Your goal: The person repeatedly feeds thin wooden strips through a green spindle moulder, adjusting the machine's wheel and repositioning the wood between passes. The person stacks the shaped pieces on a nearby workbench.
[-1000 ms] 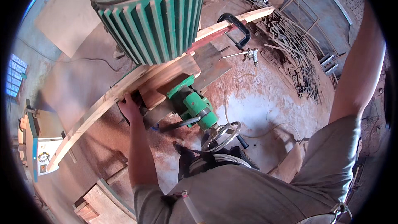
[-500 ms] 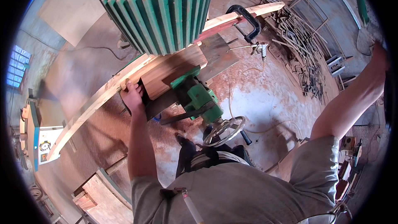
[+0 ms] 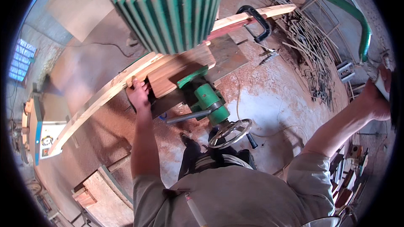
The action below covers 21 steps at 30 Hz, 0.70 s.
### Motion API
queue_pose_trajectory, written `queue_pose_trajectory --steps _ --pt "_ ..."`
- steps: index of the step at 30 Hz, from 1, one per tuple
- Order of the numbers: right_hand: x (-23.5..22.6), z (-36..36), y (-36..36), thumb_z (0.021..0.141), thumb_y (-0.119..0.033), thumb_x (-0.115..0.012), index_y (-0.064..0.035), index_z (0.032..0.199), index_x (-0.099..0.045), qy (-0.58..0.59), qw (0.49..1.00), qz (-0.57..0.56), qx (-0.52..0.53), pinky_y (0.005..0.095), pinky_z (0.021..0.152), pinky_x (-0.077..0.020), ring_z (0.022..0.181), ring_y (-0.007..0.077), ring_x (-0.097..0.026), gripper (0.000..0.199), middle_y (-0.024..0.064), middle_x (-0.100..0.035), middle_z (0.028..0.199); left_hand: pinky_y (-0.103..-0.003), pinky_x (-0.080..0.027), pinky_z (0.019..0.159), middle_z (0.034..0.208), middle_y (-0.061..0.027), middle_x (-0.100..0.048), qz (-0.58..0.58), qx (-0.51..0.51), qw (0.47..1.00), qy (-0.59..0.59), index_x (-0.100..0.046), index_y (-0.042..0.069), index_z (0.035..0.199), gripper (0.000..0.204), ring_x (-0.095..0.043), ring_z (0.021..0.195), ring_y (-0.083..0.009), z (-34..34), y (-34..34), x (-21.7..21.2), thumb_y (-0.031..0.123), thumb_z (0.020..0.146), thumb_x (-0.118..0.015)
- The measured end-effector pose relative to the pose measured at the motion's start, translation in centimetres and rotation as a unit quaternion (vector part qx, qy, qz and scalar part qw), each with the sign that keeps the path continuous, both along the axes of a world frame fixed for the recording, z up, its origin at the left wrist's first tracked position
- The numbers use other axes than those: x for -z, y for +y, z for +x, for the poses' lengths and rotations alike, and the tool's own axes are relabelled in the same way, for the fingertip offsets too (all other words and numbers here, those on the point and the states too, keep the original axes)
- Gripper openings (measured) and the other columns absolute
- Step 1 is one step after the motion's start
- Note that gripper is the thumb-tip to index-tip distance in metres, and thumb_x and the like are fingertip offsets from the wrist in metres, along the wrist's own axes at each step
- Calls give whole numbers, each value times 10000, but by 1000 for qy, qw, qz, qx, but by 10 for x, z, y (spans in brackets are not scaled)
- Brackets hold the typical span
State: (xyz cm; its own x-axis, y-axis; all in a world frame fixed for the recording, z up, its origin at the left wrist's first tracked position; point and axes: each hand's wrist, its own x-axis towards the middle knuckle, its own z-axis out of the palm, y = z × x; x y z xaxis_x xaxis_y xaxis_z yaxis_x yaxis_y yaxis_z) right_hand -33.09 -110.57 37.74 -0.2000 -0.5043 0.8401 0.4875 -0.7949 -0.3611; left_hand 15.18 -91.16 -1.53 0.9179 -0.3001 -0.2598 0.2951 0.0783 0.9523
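Note:
A long pale wooden beam point(image 3: 94, 96), bent by the fisheye view, runs under a green ribbed motor housing point(image 3: 168, 17). My left hand point(image 3: 139, 94) has its fingers closed on the beam's near edge, left of a brown wood block point(image 3: 181, 73). A green clamp of the machine point(image 3: 206, 96), with a side lever and metal handwheel point(image 3: 230, 133), faces the block. At the far right, my right hand point(image 3: 380, 94) is closed around the pale end of a curved green lever point(image 3: 362, 21); the picture's dark rim partly hides it.
A black C-clamp point(image 3: 259, 23) grips the beam's right part. Metal rods and scraps point(image 3: 309, 54) lie beyond at the right. Sawdust covers the floor point(image 3: 269, 105). At the left stands a cabinet with a dial point(image 3: 47, 142); boards point(image 3: 107, 197) lie at the lower left.
My right hand has come down and nearer, and the green lever has swung down into fuller view. My left hand stays at the beam. The whole view has shifted slightly.

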Motion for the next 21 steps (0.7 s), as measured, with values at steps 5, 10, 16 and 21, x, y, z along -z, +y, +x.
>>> queue_pose_trajectory --steps 5,10,16,21 --pt "37 -44 11 668 -325 -770 -121 756 -585 3 980 27 -199 386 703 -382 609 163 -495 290 -13 -520 661 -231 -452 439 716 -31 -540 13 -3 1000 -4 -448 30 995 291 -553 549 -117 -5 -5 -4 285 919 -564" --pt "89 -43 31 629 -349 -812 -152 701 -549 -71 984 53 -157 348 713 -313 626 138 -434 337 -48 -444 619 -250 -481 471 747 -57 -552 1 24 1000 8 -442 30 1000 304 -579 578 -144 4 1 7 302 922 -555" --pt "143 -48 55 751 -450 -714 -164 818 -577 -20 989 68 -132 407 876 -325 740 150 -450 324 -51 -457 725 -300 -521 550 769 -67 -543 1 -4 1000 29 -386 35 1046 358 -603 654 -182 -3 -7 0 312 913 -571" --pt "197 -53 73 766 -445 -692 -171 900 -597 -22 986 131 -102 491 1010 -278 892 228 -483 320 -10 -501 821 -328 -541 587 784 -70 -532 0 5 999 34 -371 30 1054 381 -603 669 -185 -4 -2 -5 318 910 -575"
